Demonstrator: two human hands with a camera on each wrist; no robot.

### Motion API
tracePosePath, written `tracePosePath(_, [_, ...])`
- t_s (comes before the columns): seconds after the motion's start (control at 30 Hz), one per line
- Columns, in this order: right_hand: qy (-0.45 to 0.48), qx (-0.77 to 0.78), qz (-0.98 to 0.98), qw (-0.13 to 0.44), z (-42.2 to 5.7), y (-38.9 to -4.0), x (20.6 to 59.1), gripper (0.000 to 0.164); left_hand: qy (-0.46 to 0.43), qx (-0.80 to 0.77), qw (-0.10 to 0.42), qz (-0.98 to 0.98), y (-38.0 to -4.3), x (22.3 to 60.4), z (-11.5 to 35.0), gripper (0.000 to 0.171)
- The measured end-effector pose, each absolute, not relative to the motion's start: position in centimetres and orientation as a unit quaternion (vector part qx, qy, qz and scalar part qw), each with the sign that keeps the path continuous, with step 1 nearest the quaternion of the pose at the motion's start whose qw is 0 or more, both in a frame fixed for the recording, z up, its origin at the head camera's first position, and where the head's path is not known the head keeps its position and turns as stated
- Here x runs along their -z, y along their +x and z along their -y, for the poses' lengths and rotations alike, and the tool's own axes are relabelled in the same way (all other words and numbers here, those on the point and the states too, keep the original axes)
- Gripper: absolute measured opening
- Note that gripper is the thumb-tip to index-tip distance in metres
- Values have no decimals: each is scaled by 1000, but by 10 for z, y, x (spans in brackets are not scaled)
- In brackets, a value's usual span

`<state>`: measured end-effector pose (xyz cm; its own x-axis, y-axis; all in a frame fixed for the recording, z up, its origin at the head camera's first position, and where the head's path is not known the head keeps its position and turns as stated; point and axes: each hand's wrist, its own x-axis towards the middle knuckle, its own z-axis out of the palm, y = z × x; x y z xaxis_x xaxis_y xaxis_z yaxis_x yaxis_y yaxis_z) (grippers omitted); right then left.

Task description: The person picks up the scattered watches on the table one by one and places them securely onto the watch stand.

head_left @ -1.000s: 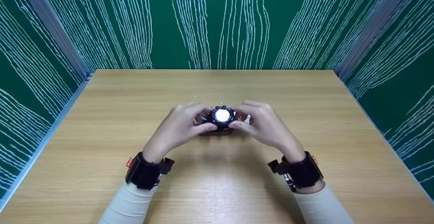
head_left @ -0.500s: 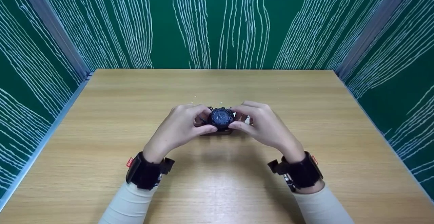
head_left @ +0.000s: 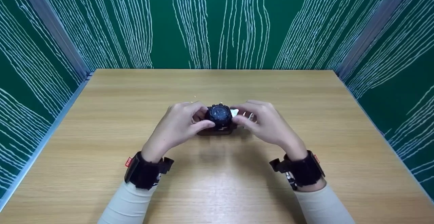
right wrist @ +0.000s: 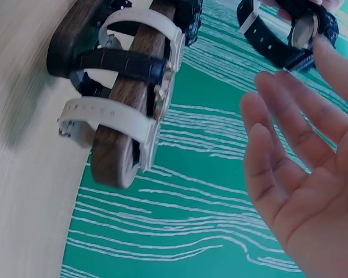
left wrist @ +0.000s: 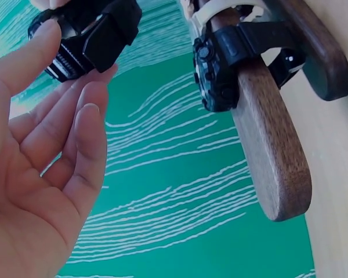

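Observation:
A black digital watch (head_left: pixel 219 113) is held up over the table, its dark face tilted upward. My left hand (head_left: pixel 181 120) pinches the case between thumb and fingers. The left wrist view shows the left thumb on the watch (left wrist: pixel 84 40). On its other side is my right hand (head_left: pixel 262 122), thumb tip close to the case, fingers loosely extended. In the right wrist view, the watch's metal back and perforated strap (right wrist: pixel 264 40) show above the right fingers; whether the thumb touches is unclear. Below sits a dark wooden watch stand (head_left: pixel 214 132), mostly hidden from above.
In the wrist views, several watches hang on the stand's wooden bar (right wrist: pixel 111 156), including a white-strapped watch (right wrist: pixel 104 113) and a black watch (left wrist: pixel 214 72). A wooden tabletop (head_left: pixel 217 190) lies around. Green panels (head_left: pixel 217 23) with white lines enclose its back and sides.
The watch face went from glaring white to dark as it tilted. The watch has shifted slightly left and up with my left hand, while my right hand has eased away from it.

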<state>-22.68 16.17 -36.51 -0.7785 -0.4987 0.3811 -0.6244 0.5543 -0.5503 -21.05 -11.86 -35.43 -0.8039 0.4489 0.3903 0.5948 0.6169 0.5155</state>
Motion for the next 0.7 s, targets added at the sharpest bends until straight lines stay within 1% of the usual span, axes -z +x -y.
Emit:
tracePosePath(0.13, [277,-368,883,88,-171,-235,367,31,-270,315,130,900,-211,352,122,32])
tracePosePath(0.3, [210,-374,899,91,-186,-248,376,36,-234,321,146,906,-212,349,127,29])
tracePosePath(0.5, [140,-383,912,38,-199,-261,388,45,-182,333,155,912,-213,346,137,32])
tracePosePath(0.7, [118,-404,906,-41,-208,-265,400,52,-129,328,152,923,-216,342,150,36])
